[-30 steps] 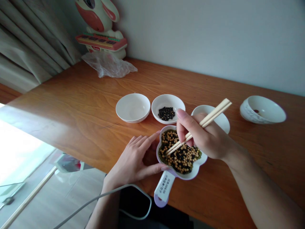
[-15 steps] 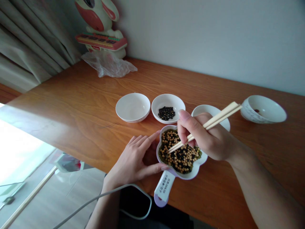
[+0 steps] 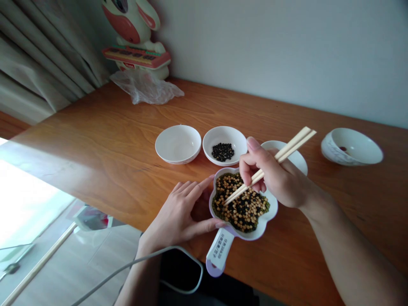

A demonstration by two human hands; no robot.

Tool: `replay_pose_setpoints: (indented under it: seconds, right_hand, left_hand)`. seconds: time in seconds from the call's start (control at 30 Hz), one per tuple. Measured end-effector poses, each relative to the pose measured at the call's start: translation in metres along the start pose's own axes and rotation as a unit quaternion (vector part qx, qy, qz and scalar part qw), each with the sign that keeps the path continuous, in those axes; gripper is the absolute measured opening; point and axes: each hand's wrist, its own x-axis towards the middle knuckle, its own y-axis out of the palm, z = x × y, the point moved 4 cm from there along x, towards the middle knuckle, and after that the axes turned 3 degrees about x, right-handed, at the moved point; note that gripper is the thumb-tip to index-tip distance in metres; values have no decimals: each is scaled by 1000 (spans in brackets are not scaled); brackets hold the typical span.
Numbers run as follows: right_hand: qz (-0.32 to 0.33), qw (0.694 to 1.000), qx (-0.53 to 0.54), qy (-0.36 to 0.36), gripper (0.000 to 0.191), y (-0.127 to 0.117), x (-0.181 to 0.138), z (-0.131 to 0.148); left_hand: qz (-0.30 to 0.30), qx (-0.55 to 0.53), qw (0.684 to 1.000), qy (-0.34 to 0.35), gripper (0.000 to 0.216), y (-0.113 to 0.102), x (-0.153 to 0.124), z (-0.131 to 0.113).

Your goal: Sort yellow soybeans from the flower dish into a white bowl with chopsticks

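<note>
A flower-shaped white dish [image 3: 262, 227] holds mixed yellow, black and green beans [image 3: 240, 205]. My right hand [image 3: 277, 178] is closed on a pair of wooden chopsticks [image 3: 270, 163], whose tips rest among the beans near the dish's left side. My left hand [image 3: 183, 212] lies against the dish's left rim, fingers stretched and spread, steadying it. Behind the dish stand three small white bowls: an empty one [image 3: 177, 143], one with black beans [image 3: 223, 151], and one [image 3: 298, 159] partly hidden by my right hand.
A patterned white bowl [image 3: 350, 146] sits at the far right of the wooden table [image 3: 105, 140]. A crumpled plastic bag [image 3: 145, 87] and a toy figure [image 3: 135, 34] stand at the back left by curtains. A white cable [image 3: 153, 259] and a labelled handle [image 3: 219, 253] hang over the table's near edge.
My right hand has lifted slightly and shifted right, tilting the chopsticks steeper; their tips stay in the beans. My left hand has not moved.
</note>
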Motion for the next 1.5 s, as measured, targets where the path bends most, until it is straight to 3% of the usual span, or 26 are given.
replay_pose_setpoints:
  seconds: [0.43,1.23,1.4,1.5]
  right_hand:
    - [-12,999,-12,-37,77,4,0,5]
    - [-92,993,71,-8,77,7,11,-11]
    - [-100,991,89,2,78,0,10,-10]
    - [-74,995,71,0,78,-10,6,-2]
  left_hand:
    - [3,-7,1000,-6,92,0,-1,0]
    - [-2,9,1000,2,92,-1,0,-1]
    - [-4,9,1000,2,92,-1,-1,0]
    - [1,5,1000,-1,92,0,0,0]
